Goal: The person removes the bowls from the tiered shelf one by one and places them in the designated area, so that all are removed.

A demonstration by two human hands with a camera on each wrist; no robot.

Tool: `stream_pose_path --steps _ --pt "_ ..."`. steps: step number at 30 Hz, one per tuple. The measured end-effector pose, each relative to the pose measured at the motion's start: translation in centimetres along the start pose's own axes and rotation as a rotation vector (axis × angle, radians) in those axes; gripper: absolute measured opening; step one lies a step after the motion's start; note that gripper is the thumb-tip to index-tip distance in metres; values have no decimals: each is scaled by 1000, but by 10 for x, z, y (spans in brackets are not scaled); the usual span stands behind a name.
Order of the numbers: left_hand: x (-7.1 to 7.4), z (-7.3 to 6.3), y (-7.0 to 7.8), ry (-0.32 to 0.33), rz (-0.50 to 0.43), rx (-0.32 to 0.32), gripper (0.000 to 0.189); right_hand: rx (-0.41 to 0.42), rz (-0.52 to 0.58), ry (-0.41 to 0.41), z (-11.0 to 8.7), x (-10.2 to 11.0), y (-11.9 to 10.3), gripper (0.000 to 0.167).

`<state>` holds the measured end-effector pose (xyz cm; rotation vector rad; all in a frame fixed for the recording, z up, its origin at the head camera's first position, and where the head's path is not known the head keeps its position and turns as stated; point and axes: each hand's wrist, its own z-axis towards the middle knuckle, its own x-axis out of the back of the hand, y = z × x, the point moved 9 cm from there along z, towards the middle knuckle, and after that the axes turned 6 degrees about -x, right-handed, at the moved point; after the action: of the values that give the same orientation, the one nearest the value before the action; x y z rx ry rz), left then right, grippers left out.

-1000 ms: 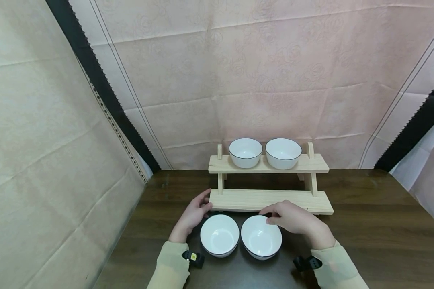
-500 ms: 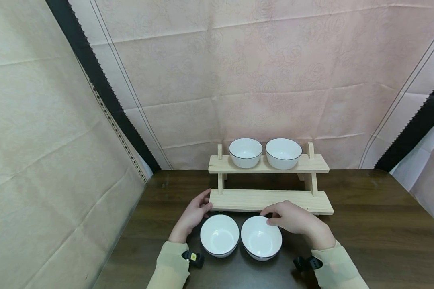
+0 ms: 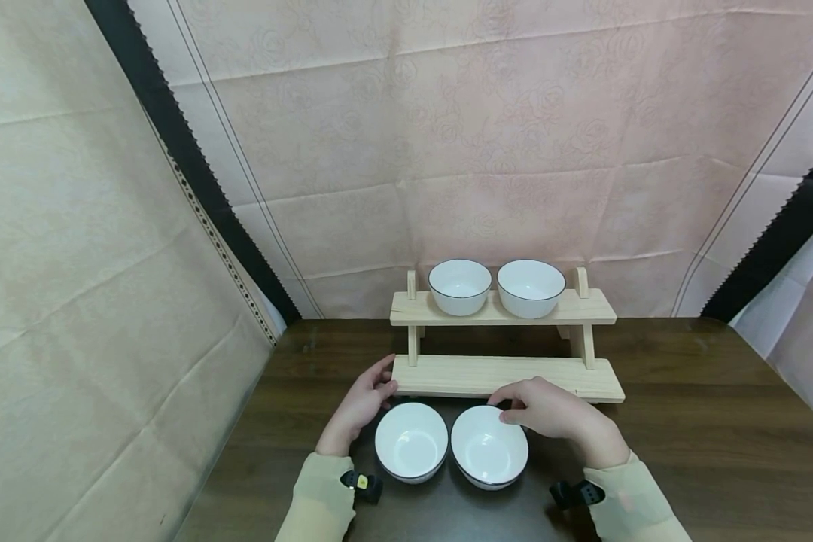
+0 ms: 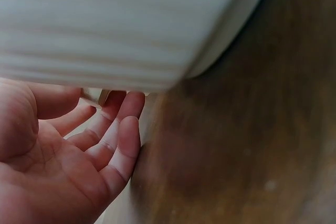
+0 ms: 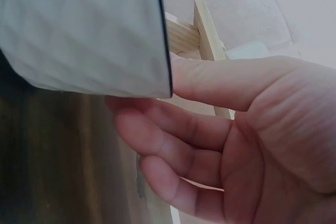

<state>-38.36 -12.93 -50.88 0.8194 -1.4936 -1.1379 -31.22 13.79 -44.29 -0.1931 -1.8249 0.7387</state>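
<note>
At the near side of a two-tier wooden shelf (image 3: 508,375), my left hand (image 3: 362,403) grips the left end of the lower board between thumb and fingers. In the left wrist view, a bit of the board's end (image 4: 94,95) shows there. My right hand (image 3: 549,406) pinches the far rim of a white bowl (image 3: 489,448), thumb inside and fingers outside. That bowl has a dark rim and a quilted outside, seen in the right wrist view. Close on its left stands another white bowl (image 3: 412,440), near my left wrist.
Two more white bowls, one at left (image 3: 460,287) and one at right (image 3: 531,289), stand side by side on the shelf's upper board. Shelf and front bowls are on a dark brown wooden table (image 3: 704,406). Pale cloth (image 3: 515,135) hangs behind.
My right fingertips and the far rim of the bowl they pinch have shifted very slightly toward me. My left hand, the shelf and the other bowls stay in place.
</note>
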Motion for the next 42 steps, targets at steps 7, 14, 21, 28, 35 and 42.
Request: stream_pose_path --steps 7,14,21,28,35,42 --pt "0 0 0 -1 0 1 51 8 8 2 0 1 2 27" --pt "1 -2 0 -1 -1 6 52 18 9 14 -1 3 1 32" --pt "3 -4 1 -3 -6 -4 53 40 -17 103 -1 12 -3 29" --pt "12 -5 3 55 56 -2 48 90 63 305 -6 34 -11 23" --pt "14 -1 8 80 115 -22 45 72 232 394 -9 39 6 26" --pt "20 2 16 81 120 -14 44 62 238 506 -17 53 22 28"
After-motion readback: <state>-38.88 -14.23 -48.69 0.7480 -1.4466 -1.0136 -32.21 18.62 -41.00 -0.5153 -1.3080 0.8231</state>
